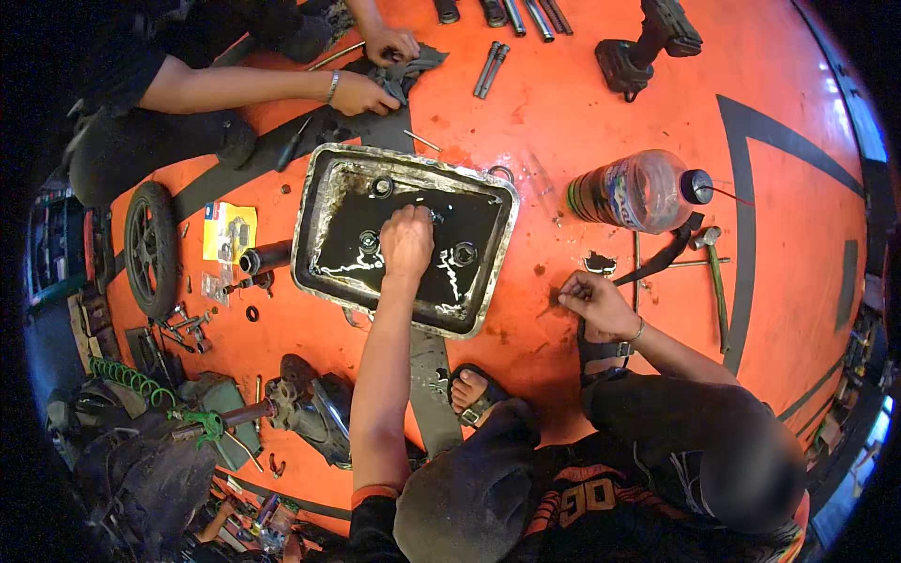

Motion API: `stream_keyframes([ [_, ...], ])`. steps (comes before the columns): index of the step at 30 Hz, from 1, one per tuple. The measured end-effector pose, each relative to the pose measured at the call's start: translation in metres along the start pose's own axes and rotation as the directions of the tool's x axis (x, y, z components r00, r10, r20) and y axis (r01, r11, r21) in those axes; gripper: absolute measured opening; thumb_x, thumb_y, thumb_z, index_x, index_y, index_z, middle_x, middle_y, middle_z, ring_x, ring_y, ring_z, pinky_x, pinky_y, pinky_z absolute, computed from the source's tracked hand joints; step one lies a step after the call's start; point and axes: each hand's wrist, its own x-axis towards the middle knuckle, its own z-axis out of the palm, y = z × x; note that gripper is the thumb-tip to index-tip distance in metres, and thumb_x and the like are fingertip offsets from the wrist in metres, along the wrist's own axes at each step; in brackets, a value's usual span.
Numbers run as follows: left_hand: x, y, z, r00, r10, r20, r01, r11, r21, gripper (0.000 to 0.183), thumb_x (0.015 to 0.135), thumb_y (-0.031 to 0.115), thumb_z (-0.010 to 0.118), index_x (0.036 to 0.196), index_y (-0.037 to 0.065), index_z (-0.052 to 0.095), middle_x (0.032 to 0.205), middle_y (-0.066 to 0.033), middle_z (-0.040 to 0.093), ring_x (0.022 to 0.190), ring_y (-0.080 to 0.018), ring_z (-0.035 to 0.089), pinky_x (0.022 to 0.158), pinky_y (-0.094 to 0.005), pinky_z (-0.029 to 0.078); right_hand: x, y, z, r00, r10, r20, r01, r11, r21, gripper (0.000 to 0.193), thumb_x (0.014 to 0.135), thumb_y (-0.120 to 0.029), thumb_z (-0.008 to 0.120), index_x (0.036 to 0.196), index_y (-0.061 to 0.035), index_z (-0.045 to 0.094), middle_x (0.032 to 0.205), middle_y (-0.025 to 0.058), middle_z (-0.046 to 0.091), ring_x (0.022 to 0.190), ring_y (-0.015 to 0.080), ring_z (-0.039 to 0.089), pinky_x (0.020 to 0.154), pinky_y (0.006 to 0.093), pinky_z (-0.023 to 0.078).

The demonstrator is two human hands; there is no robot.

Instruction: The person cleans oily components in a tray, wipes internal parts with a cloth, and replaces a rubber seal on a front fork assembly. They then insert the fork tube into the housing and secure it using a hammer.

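A metal tray [511, 220] with a pale, worn rim holds a pool of dark liquid. My left hand [407, 246] reaches down into it, fingers curled together and pointing away from me; whatever they grip is hidden. Around that hand lie round, ring-like parts: one toward the back [381, 187], one just left of my wrist [369, 242] and one to the right [465, 253]. Outside the tray, my right hand [601, 305] hovers near my right foot, thumb and fingertips pinched. I cannot make out anything between them.
A large clear bottle [648, 192] lies right of the tray, near a green-handled hammer [719, 291]. A cordless power tool [648, 52] lies farther back. At the far left a co-worker's hands [371, 89] hold a grey cloth [413, 70]. A small wheel [152, 249] lies left.
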Motion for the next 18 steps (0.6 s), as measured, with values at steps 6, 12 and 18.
stream_keyframes([
  [6, 0.008, -0.004, -0.018, 0.972, -0.232, 0.035, 0.229, 0.902, -0.367, 0.014, 0.084, 0.015, 0.068, 0.087, 0.002, 0.069, 0.087, -0.0162, 0.070, 0.081, -0.0315, 0.068, 0.075, -0.0421, 0.054, -0.001, 0.005, -0.005, 1.000, 0.000, -0.014, 0.000, 1.000, -0.016, 0.011, 0.089, -0.010, 0.070, 0.090, -0.0015, 0.063, 0.079, 0.0023, 0.064, 0.072, 0.0087, 0.059, 0.067, 0.0253, 0.050],
  [12, 0.027, -0.020, -0.050, 0.821, -0.503, 0.269, 0.512, 0.441, -0.737, 0.025, 0.085, 0.021, 0.072, 0.092, -0.003, 0.072, 0.072, -0.0055, 0.067, 0.067, -0.0095, 0.056, 0.064, -0.0297, 0.046, -0.002, 0.008, -0.003, 1.000, 0.006, -0.008, -0.005, 0.999, 0.052, 0.011, 0.090, -0.009, 0.070, 0.090, -0.0015, 0.063, 0.079, 0.0022, 0.065, 0.071, 0.0086, 0.059, 0.066, 0.0256, 0.049],
  [18, 0.045, -0.021, -0.048, 0.876, -0.429, 0.222, 0.470, 0.651, -0.596, 0.028, 0.083, 0.026, 0.073, 0.092, -0.001, 0.073, 0.076, -0.0126, 0.070, 0.071, -0.0187, 0.067, 0.070, -0.0328, 0.051, -0.002, -0.003, -0.001, 1.000, -0.009, -0.002, 0.009, 0.998, 0.065, 0.010, 0.090, -0.009, 0.069, 0.091, -0.0012, 0.063, 0.079, 0.0015, 0.064, 0.070, 0.0082, 0.059, 0.065, 0.0247, 0.049],
])
